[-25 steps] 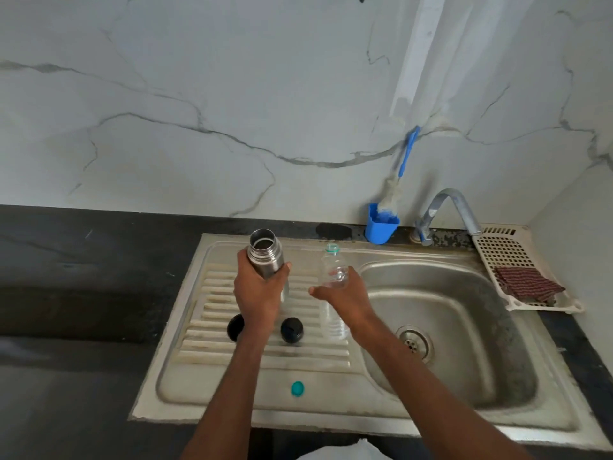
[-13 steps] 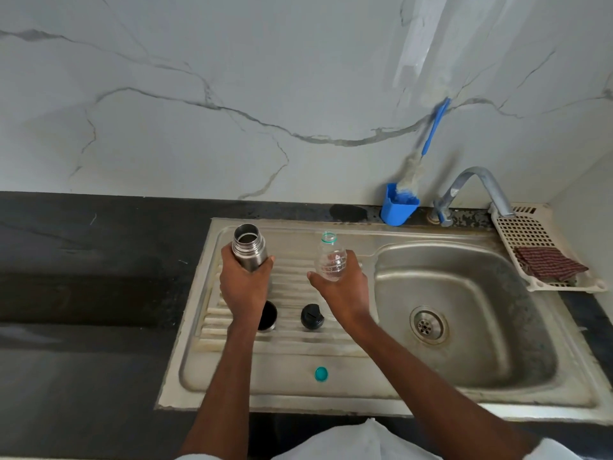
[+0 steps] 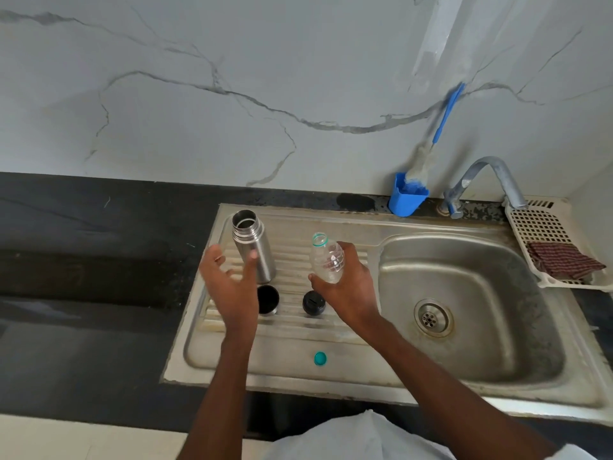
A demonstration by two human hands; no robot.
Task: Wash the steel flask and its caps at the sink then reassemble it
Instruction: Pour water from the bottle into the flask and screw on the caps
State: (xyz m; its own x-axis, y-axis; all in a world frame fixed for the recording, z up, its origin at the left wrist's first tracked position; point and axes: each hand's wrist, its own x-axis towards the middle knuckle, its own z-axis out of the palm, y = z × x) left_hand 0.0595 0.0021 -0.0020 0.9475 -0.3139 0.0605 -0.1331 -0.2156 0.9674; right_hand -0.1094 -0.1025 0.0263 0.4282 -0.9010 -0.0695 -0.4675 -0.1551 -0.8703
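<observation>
The uncapped steel flask (image 3: 252, 244) is seen upright on the sink's drainboard (image 3: 292, 330), released beside the left hand (image 3: 232, 287), whose fingers are spread. A clear plastic bottle (image 3: 326, 258) is gripped by the right hand (image 3: 348, 287); two caps (image 3: 268, 299) lie below.

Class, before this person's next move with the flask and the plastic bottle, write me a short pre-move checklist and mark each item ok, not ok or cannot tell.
1. Steel flask upright on the draining board, mouth open: ok.
2. Left hand free, fingers spread beside the flask: ok.
3. Right hand gripping the plastic bottle, which is uncapped: ok.
4. Both flask caps, cup cap and black stopper, within reach on the board: ok.
5. Tap running: not ok, no water visible.
6. Flask interior clean: cannot tell.
</observation>
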